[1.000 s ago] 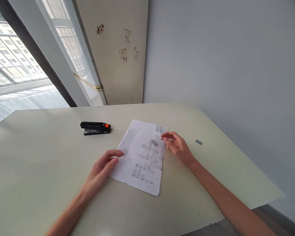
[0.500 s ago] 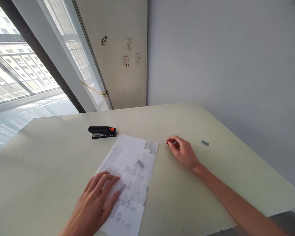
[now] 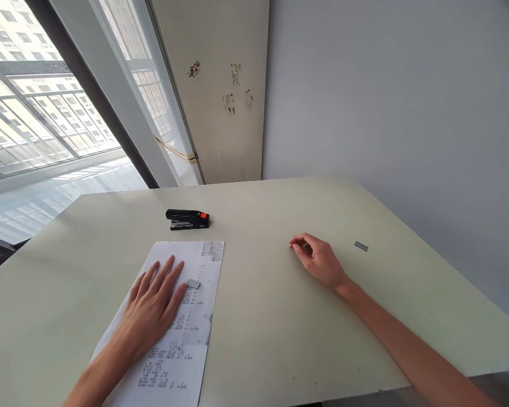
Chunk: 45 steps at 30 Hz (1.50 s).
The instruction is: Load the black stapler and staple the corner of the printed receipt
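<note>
One sweep of our flat, open left hand (image 3: 150, 310) could knock the grey piece (image 3: 194, 284) off the paper (image 3: 197, 342); we cannot tell if our curled right hand (image 3: 318, 259) grips anything

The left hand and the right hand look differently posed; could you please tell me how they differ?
The left hand lies palm down on the printed sheet, whereas the right hand is off the sheet, to its right. The left hand's fingers are spread and nearly straight; the right hand's are curled, thumb close to the fingertips. Both hands are bare, and neither visibly grips anything.
</note>
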Tool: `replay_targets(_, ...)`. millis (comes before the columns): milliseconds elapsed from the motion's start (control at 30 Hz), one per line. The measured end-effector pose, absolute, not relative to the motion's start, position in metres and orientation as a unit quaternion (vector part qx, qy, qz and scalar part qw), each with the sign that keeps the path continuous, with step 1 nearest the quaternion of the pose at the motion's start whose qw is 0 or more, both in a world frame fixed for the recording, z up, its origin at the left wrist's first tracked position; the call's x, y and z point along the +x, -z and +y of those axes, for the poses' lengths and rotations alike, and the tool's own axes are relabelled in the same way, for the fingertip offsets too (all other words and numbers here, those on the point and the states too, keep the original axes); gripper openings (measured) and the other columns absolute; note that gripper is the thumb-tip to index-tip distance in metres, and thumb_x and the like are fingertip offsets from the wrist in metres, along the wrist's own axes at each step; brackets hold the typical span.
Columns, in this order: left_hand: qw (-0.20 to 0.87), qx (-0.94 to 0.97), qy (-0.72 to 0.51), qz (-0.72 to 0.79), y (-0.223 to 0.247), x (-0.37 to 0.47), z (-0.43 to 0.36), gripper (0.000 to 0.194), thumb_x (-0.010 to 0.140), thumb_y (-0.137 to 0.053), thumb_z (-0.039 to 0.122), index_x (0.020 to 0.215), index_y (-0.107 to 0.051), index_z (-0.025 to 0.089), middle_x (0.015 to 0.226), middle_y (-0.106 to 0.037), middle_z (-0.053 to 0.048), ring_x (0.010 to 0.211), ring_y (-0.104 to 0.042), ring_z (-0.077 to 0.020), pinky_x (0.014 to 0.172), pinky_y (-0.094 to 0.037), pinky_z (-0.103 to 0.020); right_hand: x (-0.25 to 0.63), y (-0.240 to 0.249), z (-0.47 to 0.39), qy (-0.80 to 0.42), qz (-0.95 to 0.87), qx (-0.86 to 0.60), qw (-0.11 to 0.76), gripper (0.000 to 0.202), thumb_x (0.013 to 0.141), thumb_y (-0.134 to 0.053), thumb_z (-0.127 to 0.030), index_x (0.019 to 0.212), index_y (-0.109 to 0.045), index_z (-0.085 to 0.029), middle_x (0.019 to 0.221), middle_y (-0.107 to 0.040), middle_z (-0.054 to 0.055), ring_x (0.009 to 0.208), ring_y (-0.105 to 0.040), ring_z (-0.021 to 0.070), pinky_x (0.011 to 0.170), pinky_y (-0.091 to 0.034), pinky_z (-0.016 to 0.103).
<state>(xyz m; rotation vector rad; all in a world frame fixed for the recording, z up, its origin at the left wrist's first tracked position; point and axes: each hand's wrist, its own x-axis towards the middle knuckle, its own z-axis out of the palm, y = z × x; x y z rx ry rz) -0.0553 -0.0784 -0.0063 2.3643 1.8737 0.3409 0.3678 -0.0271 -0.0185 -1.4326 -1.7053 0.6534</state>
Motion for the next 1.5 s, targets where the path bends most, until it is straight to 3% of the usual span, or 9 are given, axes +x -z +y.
replay_targets(133, 0.111, 0.747, -0.13, 0.642, -0.005, -0.068, -0.071, 0.055, 0.109, -0.029, 0.054, 0.162, -0.038, 0.04, 0.171, -0.031, 0.001, 0.16, -0.022, -0.033, 0.127, -0.017, -0.062, 0.367, 0.018, -0.028, -0.256, -0.681, -0.559, 0.397, 0.025, 0.1, -0.052, -0.043, 0.096, -0.068, -0.025, 0.091, -0.075, 0.005, 0.072, -0.062, 0.0192, 0.066, -0.052, 0.034)
replay_targets(233, 0.112, 0.752, -0.123, 0.638, -0.01, -0.085, -0.071, 0.059, 0.107, -0.034, 0.059, 0.163, -0.034, 0.041, 0.172, -0.029, 0.002, 0.161, -0.018, -0.0328, 0.128, -0.015, -0.06, 0.367, 0.02, -0.027, -0.252, -0.683, -0.56, 0.396, 0.024, 0.099, -0.052, -0.042, 0.095, -0.068, -0.025, 0.091, -0.075, 0.004, 0.072, -0.062, 0.0189, 0.066, -0.051, 0.033)
replay_targets(500, 0.041, 0.75, -0.019, 0.66, 0.006, -0.091, -0.059, 0.072, 0.104, -0.03, 0.064, 0.168, -0.024, 0.03, 0.174, -0.018, 0.001, 0.161, -0.012, -0.0348, 0.13, -0.017, -0.06, 0.369, 0.024, -0.028, -0.25, -0.691, -0.555, 0.39, 0.024, 0.1, -0.052, -0.043, 0.096, -0.068, -0.025, 0.093, -0.076, 0.004, 0.072, -0.063, 0.0188, 0.066, -0.051, 0.033)
replay_targets(667, -0.022, 0.76, -0.065, 0.647, -0.008, -0.068, -0.039, 0.073, 0.102, -0.036, 0.066, 0.159, -0.045, 0.021, 0.167, -0.039, -0.01, 0.157, -0.028, -0.0383, 0.127, -0.027, -0.06, 0.369, 0.024, -0.028, -0.255, -0.688, -0.557, 0.389, 0.023, 0.1, -0.052, -0.042, 0.096, -0.068, -0.026, 0.093, -0.075, 0.003, 0.073, -0.063, 0.019, 0.066, -0.05, 0.033)
replay_targets(800, -0.108, 0.779, -0.147, 0.6, -0.035, -0.052, -0.007, 0.056, 0.105, -0.038, 0.052, 0.147, -0.054, 0.019, 0.151, -0.057, -0.015, 0.147, -0.044, -0.0369, 0.117, -0.04, -0.057, 0.369, 0.025, -0.029, -0.259, -0.689, -0.556, 0.385, 0.022, 0.1, -0.052, -0.042, 0.097, -0.068, -0.026, 0.094, -0.076, 0.004, 0.074, -0.064, 0.0195, 0.065, -0.05, 0.033)
replay_targets(967, -0.127, 0.796, -0.131, 0.577, -0.054, -0.05, 0.056, 0.056, 0.103, -0.042, 0.042, 0.15, -0.048, 0.013, 0.158, -0.049, -0.019, 0.149, -0.037, -0.0392, 0.117, -0.037, -0.058, 0.369, 0.026, -0.027, -0.259, -0.689, -0.556, 0.388, 0.023, 0.099, -0.053, -0.042, 0.097, -0.067, -0.025, 0.095, -0.076, 0.005, 0.073, -0.065, 0.0196, 0.065, -0.05, 0.033)
replay_targets(1200, -0.068, 0.831, -0.064, 0.548, -0.05, -0.053, 0.108, 0.042, 0.1, -0.049, 0.052, 0.122, -0.067, 0.021, 0.12, -0.075, -0.013, 0.118, -0.063, -0.0355, 0.105, -0.044, -0.053, 0.37, 0.025, -0.025, -0.267, -0.688, -0.548, 0.394, 0.023, 0.098, -0.052, -0.041, 0.095, -0.067, -0.025, 0.094, -0.075, 0.005, 0.075, -0.063, 0.02, 0.064, -0.05, 0.033)
replay_targets(1300, -0.078, 0.825, -0.081, 0.554, -0.051, -0.046, 0.109, 0.041, 0.1, -0.05, 0.051, 0.118, -0.066, 0.018, 0.113, -0.076, -0.015, 0.105, -0.067, -0.0355, 0.1, -0.045, -0.053, 0.37, 0.024, -0.025, -0.269, -0.685, -0.549, 0.395, 0.022, 0.098, -0.052, -0.04, 0.095, -0.067, -0.025, 0.093, -0.075, 0.004, 0.074, -0.062, 0.0196, 0.065, -0.05, 0.033)
replay_targets(1500, -0.106, 0.835, -0.159, 0.516, -0.06, 0.001, 0.091, 0.037, 0.105, -0.046, 0.048, 0.124, -0.06, 0.02, 0.117, -0.071, -0.015, 0.108, -0.064, -0.0329, 0.098, -0.045, -0.049, 0.371, 0.021, -0.024, -0.294, -0.67, -0.547, 0.406, 0.02, 0.096, -0.054, -0.04, 0.094, -0.068, -0.025, 0.092, -0.075, 0.004, 0.072, -0.062, 0.019, 0.066, -0.05, 0.033)
